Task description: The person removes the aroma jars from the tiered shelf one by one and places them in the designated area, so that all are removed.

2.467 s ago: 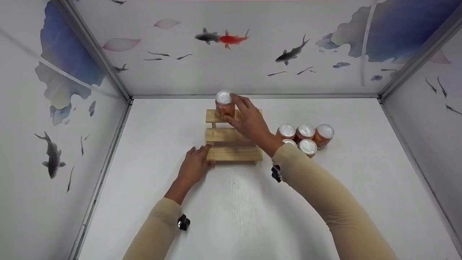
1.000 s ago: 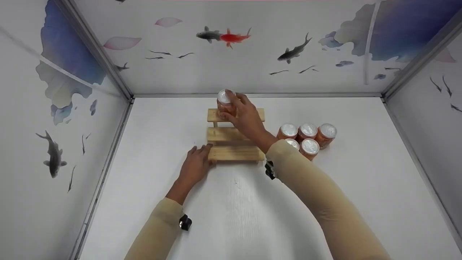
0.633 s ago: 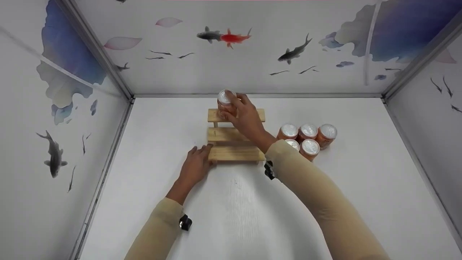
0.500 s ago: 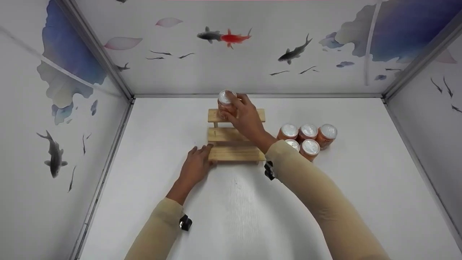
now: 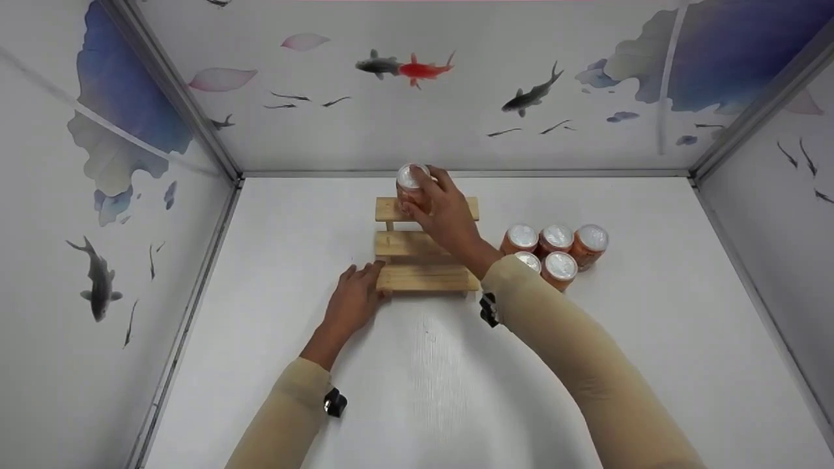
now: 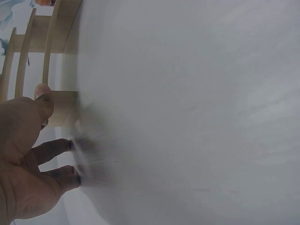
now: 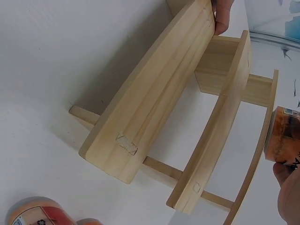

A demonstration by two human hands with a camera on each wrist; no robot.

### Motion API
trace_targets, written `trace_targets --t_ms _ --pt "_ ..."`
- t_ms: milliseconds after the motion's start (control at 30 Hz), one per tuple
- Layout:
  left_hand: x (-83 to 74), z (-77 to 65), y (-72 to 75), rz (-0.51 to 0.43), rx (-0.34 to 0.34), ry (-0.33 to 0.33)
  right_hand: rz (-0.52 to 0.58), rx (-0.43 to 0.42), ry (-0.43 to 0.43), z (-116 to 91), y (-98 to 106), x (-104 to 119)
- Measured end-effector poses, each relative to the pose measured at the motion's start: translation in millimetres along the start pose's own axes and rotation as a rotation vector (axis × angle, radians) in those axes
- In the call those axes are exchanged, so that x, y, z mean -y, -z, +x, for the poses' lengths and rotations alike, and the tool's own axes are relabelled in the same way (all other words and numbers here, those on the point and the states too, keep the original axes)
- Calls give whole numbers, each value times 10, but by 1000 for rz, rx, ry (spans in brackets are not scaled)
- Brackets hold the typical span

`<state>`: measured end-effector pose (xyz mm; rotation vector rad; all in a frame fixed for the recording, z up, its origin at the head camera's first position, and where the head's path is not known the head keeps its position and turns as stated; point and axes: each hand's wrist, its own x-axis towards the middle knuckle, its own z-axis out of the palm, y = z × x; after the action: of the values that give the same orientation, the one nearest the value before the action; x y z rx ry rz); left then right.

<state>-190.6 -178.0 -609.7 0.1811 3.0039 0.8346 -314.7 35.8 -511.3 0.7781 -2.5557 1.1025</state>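
A three-step wooden stand [image 5: 427, 278] stands on the white table, seen close up in the right wrist view. On its top step, near the left end, is a jar [image 5: 410, 193] with orange contents and a silvery white lid. My right hand [image 5: 449, 218] holds this jar, thumb on its near side and a fingertip on the lid. In the right wrist view the jar [image 7: 285, 136] has its base at the top step. My left hand [image 5: 352, 299] grips the left end of the lowest step. The left wrist view has the thumb [image 6: 43, 91] against that step's edge, other fingertips near the tabletop.
Several similar jars [image 5: 557, 238] stand together on the table [image 5: 651, 339], right of the stand and partly behind the right forearm. Printed panels [image 5: 313, 137] with fish and leaves wall in the table at the back and sides.
Over these frames the jar has shifted slightly right along the top step, and a right fingertip has come onto its lid. The left hand and the stand look the same.
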Motion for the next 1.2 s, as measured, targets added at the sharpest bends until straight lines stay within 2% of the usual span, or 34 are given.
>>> trace_targets --t_ms 300,500,733,967,1200 --pt "6 8 -14 12 -4 -14 -6 -14 17 -34 79 -29" --pt "15 -4 1 21 -10 10 -50 -35 32 -36 108 -60" --pt "-27 -18 33 19 26 13 -17 -73 46 -96 191 -120" --pt "-46 -17 29 -3 32 27 -27 -92 92 -131 295 -172" --pt "-6 3 -4 -10 41 49 -16 -86 73 -185 418 -179"
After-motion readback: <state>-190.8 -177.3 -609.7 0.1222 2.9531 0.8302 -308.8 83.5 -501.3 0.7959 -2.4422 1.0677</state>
